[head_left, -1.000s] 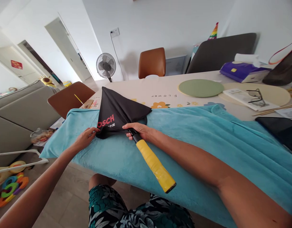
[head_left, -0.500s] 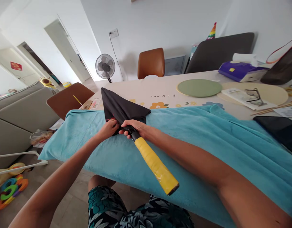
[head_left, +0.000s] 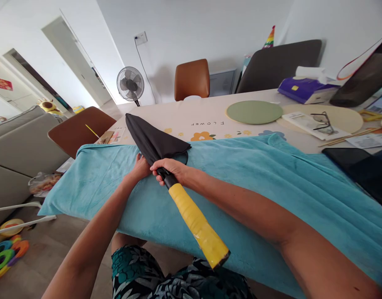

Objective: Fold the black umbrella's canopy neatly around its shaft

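A folded black umbrella (head_left: 156, 135) lies slantwise over the turquoise blanket (head_left: 240, 178), its tip pointing away to the far left. Yellow wrapping covers its handle (head_left: 197, 226), which slants toward me. My right hand (head_left: 169, 168) is closed round the umbrella just above the handle, at the canopy's lower end. Against the canopy's left side, my left hand (head_left: 141, 167) is closed on the cloth, with its fingers partly hidden beneath. A loose flap of canopy sticks out to the right, and a dark strap loop (head_left: 185, 158) shows below it.
Beyond the blanket, the table (head_left: 175, 114) bears a green oval mat (head_left: 254, 112), glasses (head_left: 323, 120) on a booklet, a purple tissue box (head_left: 302, 89) and a dark tablet (head_left: 352, 168). A fan (head_left: 130, 84) and brown chairs stand behind; colourful toy rings (head_left: 10, 255) lie on the floor.
The canopy's left side, spread out with a red edge showing before, now lies narrower along the shaft. My left hand has shifted to its outer side. My right hand keeps its grip.
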A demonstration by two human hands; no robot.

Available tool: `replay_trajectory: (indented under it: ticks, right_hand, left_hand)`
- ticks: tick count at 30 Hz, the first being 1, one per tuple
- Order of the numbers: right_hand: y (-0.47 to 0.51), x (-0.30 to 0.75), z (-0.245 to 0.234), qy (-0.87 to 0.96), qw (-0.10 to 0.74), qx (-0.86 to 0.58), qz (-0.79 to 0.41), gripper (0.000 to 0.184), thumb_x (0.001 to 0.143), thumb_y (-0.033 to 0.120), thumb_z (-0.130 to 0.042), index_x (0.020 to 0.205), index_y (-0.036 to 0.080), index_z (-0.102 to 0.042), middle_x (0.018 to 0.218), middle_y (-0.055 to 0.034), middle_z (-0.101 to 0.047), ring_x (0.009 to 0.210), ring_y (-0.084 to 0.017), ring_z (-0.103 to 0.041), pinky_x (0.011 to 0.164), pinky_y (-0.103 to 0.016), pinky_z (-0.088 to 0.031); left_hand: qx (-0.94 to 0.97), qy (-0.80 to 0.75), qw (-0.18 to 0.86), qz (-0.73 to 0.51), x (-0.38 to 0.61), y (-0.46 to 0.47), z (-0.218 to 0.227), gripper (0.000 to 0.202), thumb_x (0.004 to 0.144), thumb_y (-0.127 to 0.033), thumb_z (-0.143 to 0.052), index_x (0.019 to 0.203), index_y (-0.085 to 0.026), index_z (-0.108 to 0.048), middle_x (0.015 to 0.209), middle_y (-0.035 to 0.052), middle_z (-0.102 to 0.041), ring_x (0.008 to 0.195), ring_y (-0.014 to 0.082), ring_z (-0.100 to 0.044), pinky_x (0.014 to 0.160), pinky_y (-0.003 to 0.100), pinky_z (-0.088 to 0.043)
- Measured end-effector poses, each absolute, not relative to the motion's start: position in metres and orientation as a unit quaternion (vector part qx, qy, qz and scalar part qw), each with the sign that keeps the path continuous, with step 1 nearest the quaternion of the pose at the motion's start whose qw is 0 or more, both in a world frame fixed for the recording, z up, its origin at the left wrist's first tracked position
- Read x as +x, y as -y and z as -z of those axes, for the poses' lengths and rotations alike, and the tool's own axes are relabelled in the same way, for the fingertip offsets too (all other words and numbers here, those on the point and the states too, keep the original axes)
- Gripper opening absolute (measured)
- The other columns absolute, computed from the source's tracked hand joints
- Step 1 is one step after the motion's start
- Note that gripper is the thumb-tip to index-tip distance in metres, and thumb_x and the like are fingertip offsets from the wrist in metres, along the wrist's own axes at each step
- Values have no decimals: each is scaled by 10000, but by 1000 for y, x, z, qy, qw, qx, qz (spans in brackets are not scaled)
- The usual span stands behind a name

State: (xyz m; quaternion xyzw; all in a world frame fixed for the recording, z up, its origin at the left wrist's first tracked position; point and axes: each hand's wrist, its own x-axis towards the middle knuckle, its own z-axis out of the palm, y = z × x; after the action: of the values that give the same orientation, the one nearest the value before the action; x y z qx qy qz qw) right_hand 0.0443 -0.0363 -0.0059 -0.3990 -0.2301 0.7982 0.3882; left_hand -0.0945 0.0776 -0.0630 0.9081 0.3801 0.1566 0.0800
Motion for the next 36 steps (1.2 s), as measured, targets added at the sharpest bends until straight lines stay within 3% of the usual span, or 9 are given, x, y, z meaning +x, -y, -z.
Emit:
replay_trajectory:
  ticks: [4, 7, 12, 16, 22, 26, 29, 36]
  right_hand:
    - [29, 42, 26, 261, 368, -449, -771, 139, 723, 131, -556, 605, 135, -484, 492, 29, -499, 378, -89, -478, 345, -215, -424]
    - [28, 39, 31, 276, 362, -471, -755, 128, 717, 130, -569, 609, 126, -501, 508, 19, -520, 390, -102, -499, 351, -235, -436]
    - [31, 38, 27, 281, 358, -485, -747, 124, 730, 139, -572, 629, 121, -502, 520, 10, -529, 398, -104, -503, 362, -245, -448]
    - [34, 39, 24, 287, 367, -487, -739, 104, 737, 137, -572, 661, 123, -501, 528, 7, -531, 406, -108, -510, 373, -249, -454]
    - [37, 41, 22, 307, 375, -463, -742, 96, 757, 116, -548, 682, 127, -490, 519, 9, -525, 410, -108, -514, 370, -234, -453]
    - [37, 42, 20, 307, 372, -463, -743, 107, 758, 112, -553, 678, 128, -484, 511, 9, -525, 412, -108, -517, 377, -235, -462]
    - [37, 42, 19, 303, 366, -471, -743, 108, 762, 110, -552, 676, 127, -488, 504, 10, -521, 408, -109, -514, 381, -240, -467]
    - [30, 45, 31, 296, 354, -442, -769, 93, 754, 139, -581, 693, 124, -513, 550, 4, -552, 414, -104, -521, 407, -248, -480]
  left_hand:
    - [852, -471, 65, -218, -116, -85, 56, 264, 810, -217, -401, 880, -199, -654, 1072, 76, -644, 1076, 249, -539, 942, 435, -370]
    - [795, -525, 71, -296, -124, -83, 48, 327, 802, -240, -398, 1020, -175, -633, 1055, 80, -653, 1010, 231, -574, 889, 382, -423]
    - [805, -477, 31, -351, -97, -81, 17, 327, 788, -209, -408, 1022, -159, -631, 1044, 76, -650, 1033, 216, -553, 924, 350, -402]
    - [877, -387, 26, -283, -49, -85, -6, 341, 807, -194, -387, 1041, -169, -633, 1072, 55, -646, 1061, 187, -537, 947, 312, -391]
    - [971, -234, 13, -46, 19, -97, -5, 411, 810, -189, -376, 1168, -189, -578, 1258, 53, -552, 1185, 192, -457, 1010, 336, -328]
    - [973, -230, 5, 35, 38, -102, -5, 391, 749, -157, -422, 1059, -221, -652, 1109, 49, -640, 1074, 224, -536, 951, 375, -367]
    - [970, -244, 0, -17, 35, -102, -14, 348, 711, -149, -453, 944, -225, -700, 948, 40, -681, 931, 211, -589, 861, 334, -421]
    - [921, -316, 5, -229, -11, -96, -51, 307, 785, -183, -436, 974, -201, -677, 991, 38, -664, 966, 202, -579, 862, 335, -438]
